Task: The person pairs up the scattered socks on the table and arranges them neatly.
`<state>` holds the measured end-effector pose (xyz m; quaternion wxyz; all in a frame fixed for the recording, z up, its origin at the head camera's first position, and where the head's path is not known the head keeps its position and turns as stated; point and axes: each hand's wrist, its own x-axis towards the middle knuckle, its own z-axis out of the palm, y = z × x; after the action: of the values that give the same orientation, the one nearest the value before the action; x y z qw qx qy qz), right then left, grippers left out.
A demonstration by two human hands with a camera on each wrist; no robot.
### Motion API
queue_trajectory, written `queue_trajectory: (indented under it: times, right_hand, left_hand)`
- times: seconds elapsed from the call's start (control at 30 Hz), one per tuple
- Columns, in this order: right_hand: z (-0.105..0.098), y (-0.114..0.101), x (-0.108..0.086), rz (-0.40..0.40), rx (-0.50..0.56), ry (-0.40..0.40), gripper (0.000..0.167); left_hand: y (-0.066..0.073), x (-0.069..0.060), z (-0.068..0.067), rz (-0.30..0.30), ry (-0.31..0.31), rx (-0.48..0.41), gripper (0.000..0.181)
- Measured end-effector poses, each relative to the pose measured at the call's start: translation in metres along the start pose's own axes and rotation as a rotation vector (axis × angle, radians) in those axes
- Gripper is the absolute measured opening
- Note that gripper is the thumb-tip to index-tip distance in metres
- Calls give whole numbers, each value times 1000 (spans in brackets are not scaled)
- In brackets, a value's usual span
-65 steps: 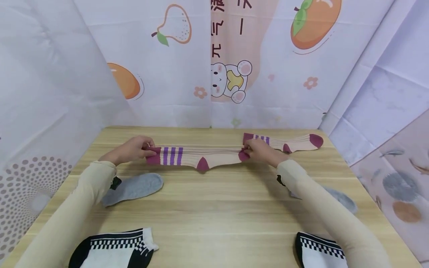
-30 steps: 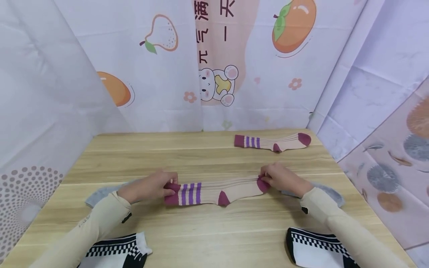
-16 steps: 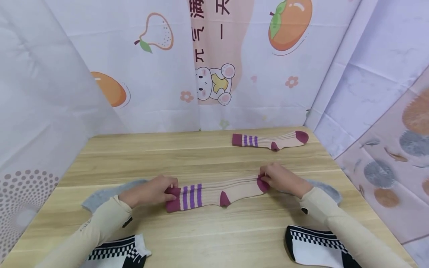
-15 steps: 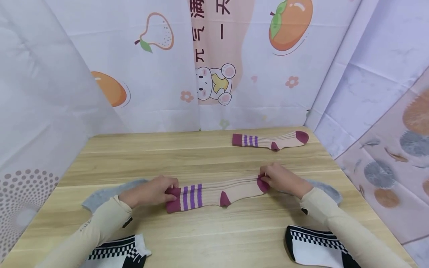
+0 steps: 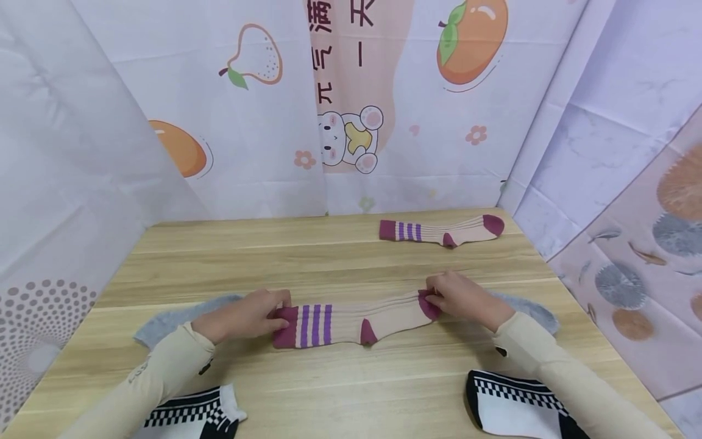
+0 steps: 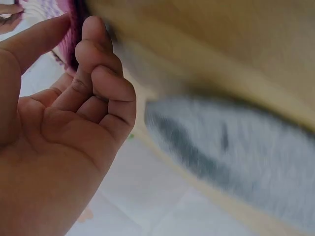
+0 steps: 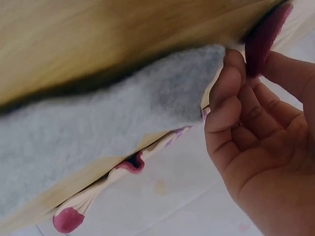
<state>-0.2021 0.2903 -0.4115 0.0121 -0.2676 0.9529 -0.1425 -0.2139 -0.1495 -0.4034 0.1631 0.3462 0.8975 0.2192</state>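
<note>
A cream sock (image 5: 345, 323) with purple stripes and maroon cuff, heel and toe lies stretched flat across the middle of the table. At its cuff, on the left, my left hand (image 5: 249, 314) pinches the maroon band between thumb and fingers. My right hand (image 5: 463, 299) pinches the maroon toe at the other end. The left wrist view shows that hand (image 6: 64, 108) with curled fingers and the thumb at the maroon knit. In the right wrist view, thumb and fingers of the hand (image 7: 266, 128) hold the maroon toe (image 7: 266, 39).
A matching striped sock (image 5: 439, 231) lies at the back right. Grey socks lie partly under each forearm, one at left (image 5: 175, 320) and one at right (image 5: 532, 314). Black-and-white checkered socks lie at front left (image 5: 197, 414) and front right (image 5: 515, 402). A printed curtain (image 5: 263, 122) hangs behind the table (image 5: 340, 390).
Both hands have brought the striped sock from beside its match toward me, to the table's middle. Over the last half second, the sock and hands have barely shifted.
</note>
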Motion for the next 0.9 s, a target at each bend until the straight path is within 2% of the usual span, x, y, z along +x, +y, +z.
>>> queue_trajectory:
  times: [0.17, 0.37, 0.47, 0.7, 0.8, 0.9]
  right_hand:
    - [-8, 3, -6, 35, -4, 19, 16]
    - [-17, 6, -10, 35, -22, 62, 14]
    - [-20, 11, -10, 40, -30, 73, 12]
    - [-24, 26, -12, 69, -57, 130, 10]
    - [-26, 33, -15, 86, -56, 149, 10]
    - [-28, 42, -20, 128, -43, 151, 13]
  left_hand:
    - [-2, 1, -3, -18, 33, 51, 20]
    - [3, 13, -7, -8, 63, 78, 23]
    - [5, 23, -9, 24, 90, 92, 22]
    - [10, 53, -11, 145, 142, 115, 21]
    - [14, 65, -12, 154, 145, 126, 22]
    - [18, 76, -12, 134, 132, 110, 24]
